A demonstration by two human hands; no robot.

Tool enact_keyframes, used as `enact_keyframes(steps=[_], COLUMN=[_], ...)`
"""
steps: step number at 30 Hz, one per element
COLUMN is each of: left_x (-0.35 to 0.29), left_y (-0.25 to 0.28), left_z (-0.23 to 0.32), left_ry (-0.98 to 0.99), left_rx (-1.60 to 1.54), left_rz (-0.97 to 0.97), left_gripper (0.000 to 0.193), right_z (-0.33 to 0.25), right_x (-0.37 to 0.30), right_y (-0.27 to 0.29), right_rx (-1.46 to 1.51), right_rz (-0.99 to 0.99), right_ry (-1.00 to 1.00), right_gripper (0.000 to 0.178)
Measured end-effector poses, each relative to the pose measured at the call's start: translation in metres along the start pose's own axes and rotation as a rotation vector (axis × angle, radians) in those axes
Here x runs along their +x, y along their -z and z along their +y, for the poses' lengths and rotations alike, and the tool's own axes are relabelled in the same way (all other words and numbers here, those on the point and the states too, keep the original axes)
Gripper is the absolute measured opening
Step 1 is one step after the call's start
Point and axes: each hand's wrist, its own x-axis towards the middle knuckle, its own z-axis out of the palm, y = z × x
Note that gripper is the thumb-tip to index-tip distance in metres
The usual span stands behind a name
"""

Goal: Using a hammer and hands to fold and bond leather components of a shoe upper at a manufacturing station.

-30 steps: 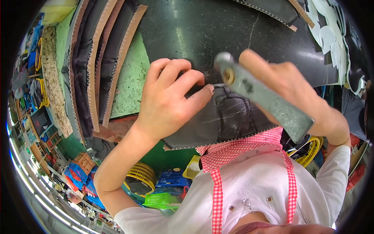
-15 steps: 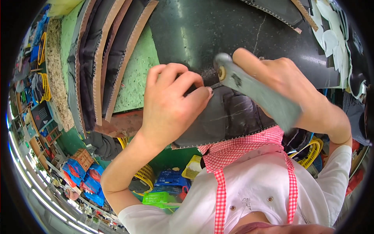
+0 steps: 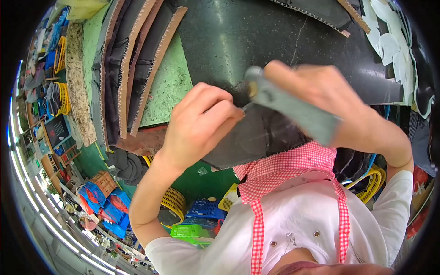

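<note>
My left hand [image 3: 197, 123] has its fingers curled and pinched together at the upper edge of a dark grey, soft sheet piece [image 3: 247, 137] with a zigzag-stitched lower edge. My right hand [image 3: 321, 87] is closed on a flat, grey metal tool [image 3: 293, 105] with a rounded end and a brass-coloured round spot. Motion smears both the tool and the hand, so its exact kind does not show. Its rounded end is just above and right of my left fingertips. The sheet piece overhangs the near table edge, against the red-checked apron [image 3: 293, 160].
Several stitched dark strips with tan edges [image 3: 151, 68] lie on a green board [image 3: 169, 82] at the left. Another dark strip [image 3: 316, 13] lies across the black tabletop [image 3: 256, 36]. White cut pieces [image 3: 389, 48] are at the far right. Yellow, blue and green baskets [image 3: 190, 230] stand below.
The grey tool and my right hand have shifted slightly to the left. My left hand stays at the piece's edge, its fingers bunched closer. The whole view has shifted a little.
</note>
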Motion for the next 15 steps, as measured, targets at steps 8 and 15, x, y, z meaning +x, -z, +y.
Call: enact_keyframes(steps=[8, 15], left_x=[0.046, 0.093], left_y=[-0.045, -0.086], left_z=[0.034, 0.032], left_ry=[0.204, -0.001], left_rx=[-0.679, 0.082], left_rz=[0.100, 0.074], left_gripper=[0.016, 0.026], right_z=[0.019, 0.023], right_x=[-0.065, -0.103], right_y=[0.061, 0.036], right_rx=[-0.332, 0.135], right_rz=[0.229, 0.135], right_ry=[-0.145, -0.394], right_gripper=[0.023, 0.025])
